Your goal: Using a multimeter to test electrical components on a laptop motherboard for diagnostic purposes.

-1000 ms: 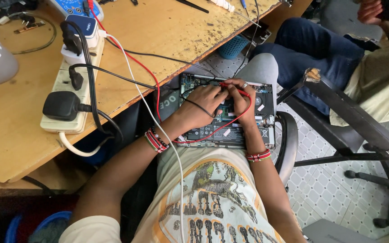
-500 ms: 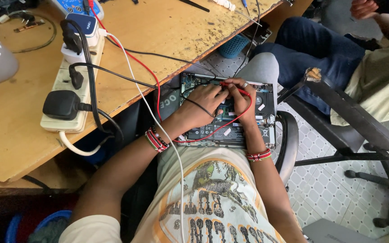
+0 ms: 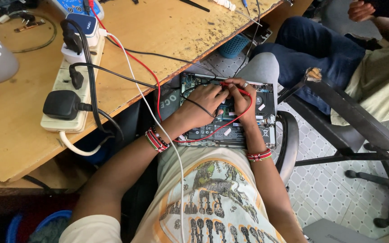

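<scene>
On opened laptop [image 3: 230,121]: 2 probing hands [image 3: 223,101].

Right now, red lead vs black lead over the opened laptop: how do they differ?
The red lead ends in a red probe pinched by the right hand; the black lead passes under the left hand, its tip hidden. The red lead loops low across the opened laptop below both hands; the black lead crosses higher, over the board's middle. Both run down off the wooden bench.
</scene>
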